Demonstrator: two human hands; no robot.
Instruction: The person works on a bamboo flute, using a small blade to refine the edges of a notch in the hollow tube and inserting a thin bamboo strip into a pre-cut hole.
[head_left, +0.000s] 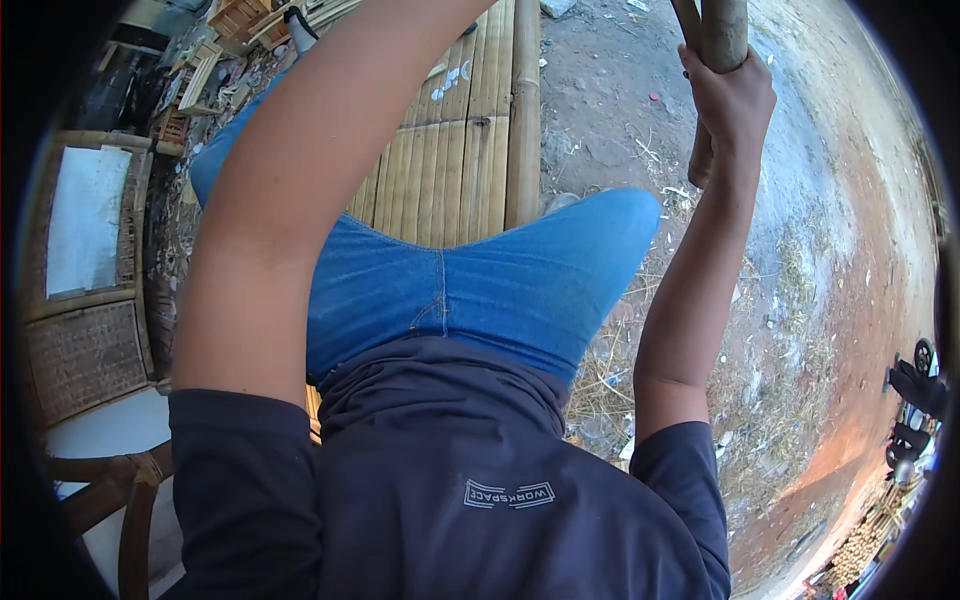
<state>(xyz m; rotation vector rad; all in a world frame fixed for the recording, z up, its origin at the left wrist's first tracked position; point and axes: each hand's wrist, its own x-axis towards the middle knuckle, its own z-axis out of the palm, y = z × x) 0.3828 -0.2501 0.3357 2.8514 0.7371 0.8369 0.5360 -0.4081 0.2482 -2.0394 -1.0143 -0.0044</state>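
My right hand is raised at the upper right, its fingers wrapped round a wooden or bamboo pole. A thinner brown stick runs beside it, and its lower end sticks out below the fist. I cannot tell whether the two pieces are joined; their upper parts pass out of view. My left forearm reaches up past the top edge, so the left hand is out of the picture. Beneath my legs is a bamboo-slat bench, with a few small pale scraps lying on its slats.
A thick bamboo rail edges the bench on the right. Dirt ground with dry grass and litter lies beyond. Wooden crates and wood scraps are at the upper left, by a woven bamboo panel. Far right, a wheeled vehicle shows partly.
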